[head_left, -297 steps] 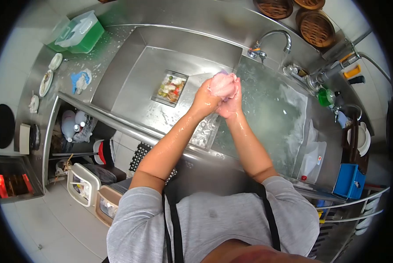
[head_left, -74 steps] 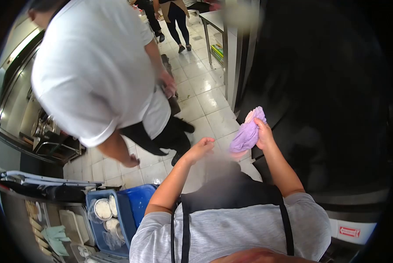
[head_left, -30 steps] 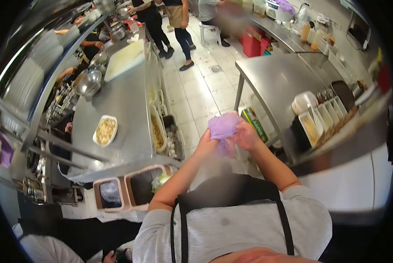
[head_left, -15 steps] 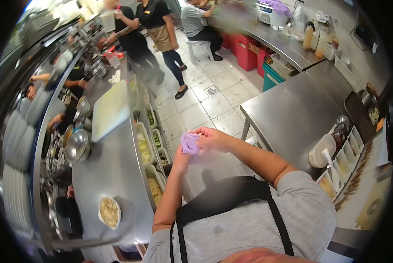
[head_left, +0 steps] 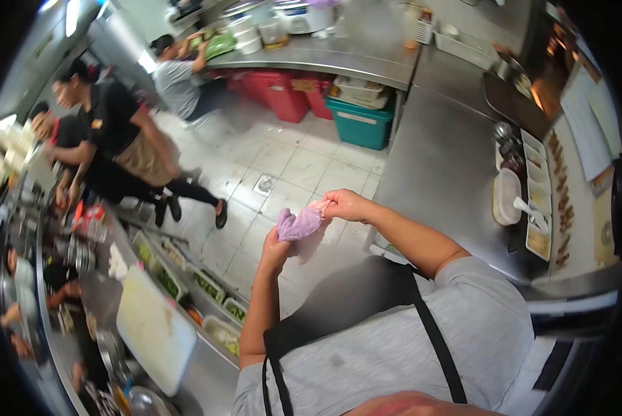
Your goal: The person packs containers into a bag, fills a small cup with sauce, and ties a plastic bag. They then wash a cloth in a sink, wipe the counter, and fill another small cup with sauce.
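A crumpled purple cloth (head_left: 300,226) with a paler pinkish part is held in front of my body, above the tiled floor. My left hand (head_left: 275,248) grips its lower left end. At the upper right end, my right hand (head_left: 347,206) pinches the pale part between its fingers. The cloth is stretched between both hands and hangs down a little in the middle.
On the left counter lies a white cutting board (head_left: 155,329), beside containers of vegetables (head_left: 207,286). A steel table (head_left: 439,159) stands at the right with condiment containers (head_left: 536,191). A teal bin (head_left: 359,123) sits under the back counter. Two people stand at the left; another sits behind.
My view has turned to the right. My hands have moved apart, and the cloth, bunched between them before, is now drawn out. The steel table and the teal bin show more fully.
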Demonstrator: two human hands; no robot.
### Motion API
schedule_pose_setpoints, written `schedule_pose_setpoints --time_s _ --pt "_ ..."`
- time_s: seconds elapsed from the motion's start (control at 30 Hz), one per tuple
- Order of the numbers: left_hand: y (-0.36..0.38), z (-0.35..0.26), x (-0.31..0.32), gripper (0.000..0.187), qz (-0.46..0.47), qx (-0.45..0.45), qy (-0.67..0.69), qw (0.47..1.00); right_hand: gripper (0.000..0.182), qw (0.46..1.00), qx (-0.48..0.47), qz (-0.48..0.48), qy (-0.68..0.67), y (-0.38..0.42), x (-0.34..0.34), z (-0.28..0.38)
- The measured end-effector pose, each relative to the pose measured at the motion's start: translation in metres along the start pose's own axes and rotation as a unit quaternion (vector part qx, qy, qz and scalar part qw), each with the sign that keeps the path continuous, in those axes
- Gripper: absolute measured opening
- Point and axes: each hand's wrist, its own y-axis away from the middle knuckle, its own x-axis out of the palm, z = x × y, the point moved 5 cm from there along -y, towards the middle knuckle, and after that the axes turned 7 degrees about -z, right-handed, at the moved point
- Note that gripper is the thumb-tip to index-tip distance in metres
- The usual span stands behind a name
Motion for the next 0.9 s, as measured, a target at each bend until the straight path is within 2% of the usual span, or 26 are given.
schedule_pose_setpoints --time_s 0.03,0.07,0.1,0.13,0.17,0.2,0.27,0.33,0.4,0.5,0.57,0.63,0.67,0.7,0.77,0.83,0.9 --pt "-0.013 0.005 -0.002 0.031 0.027 -0.002 -0.006 1.0 0.02 0.999 -0.022 -0.042 -0.013 -0.008 -0.009 0.001" --pt "-0.026 0.007 0.0 0.032 0.063 0.004 -0.024 0.998 0.019 0.999 -0.025 -0.043 -0.005 -0.016 -0.017 -0.002" --pt "-0.039 0.011 0.0 0.035 0.089 0.01 -0.045 0.995 0.019 0.997 -0.037 -0.036 -0.059 -0.023 -0.023 -0.004" --pt "-0.047 0.003 0.007 0.037 0.082 0.024 -0.007 0.996 0.019 0.992 -0.052 -0.028 -0.109 -0.03 -0.025 -0.007" --pt "-0.059 0.004 0.008 0.038 0.105 -0.001 -0.002 0.994 0.019 0.986 -0.024 -0.026 -0.165 -0.04 -0.028 -0.014" --pt "-0.072 0.003 0.012 0.037 0.145 0.0 0.021 0.989 0.018 0.958 0.005 -0.003 -0.287 -0.055 -0.025 -0.027" --pt "-0.097 0.002 0.015 0.035 0.137 -0.015 0.015 0.99 0.012 0.913 0.032 -0.064 -0.401 -0.068 -0.029 -0.011" --pt "-0.118 -0.014 0.02 0.032 0.13 -0.003 0.016 0.991 0.008 0.919 0.006 -0.057 -0.39 -0.099 -0.042 -0.02" --pt "-0.144 -0.013 0.009 0.031 0.121 -0.002 0.001 0.993 0.009 0.886 0.039 -0.033 -0.461 -0.131 -0.047 -0.023" --pt "-0.185 -0.024 -0.007 0.035 0.107 -0.02 -0.006 0.994 0.011 0.913 -0.006 -0.008 -0.408 -0.179 -0.053 -0.012" --pt "-0.213 -0.023 -0.016 0.035 0.098 -0.022 0.002 0.995 0.024 0.942 -0.054 0.021 -0.33 -0.207 -0.061 -0.005" --pt "-0.239 -0.015 -0.019 0.032 0.097 -0.026 0.005 0.995 0.038 0.913 0.084 0.052 -0.395 -0.221 -0.06 0.005" --pt "-0.246 -0.018 -0.014 0.031 0.102 -0.024 -0.015 0.994 0.051 0.927 0.078 0.068 -0.361 -0.233 -0.059 0.003" --pt "-0.255 -0.017 -0.014 0.031 0.104 -0.059 -0.032 0.992 0.038 0.946 0.062 0.028 -0.318 -0.243 -0.058 0.003" --pt "-0.274 -0.011 -0.014 0.03 0.116 -0.131 -0.068 0.982 0.051 0.974 -0.076 -0.012 -0.214 -0.265 -0.059 -0.006" --pt "-0.297 -0.01 -0.003 0.03 0.143 -0.117 -0.012 0.983 0.046 0.969 -0.149 -0.065 -0.187 -0.274 -0.073 -0.022" --pt "-0.333 -0.001 -0.002 0.031 0.187 -0.117 0.055 0.974 0.041 0.95 -0.159 -0.081 -0.256 -0.283 -0.087 -0.039"
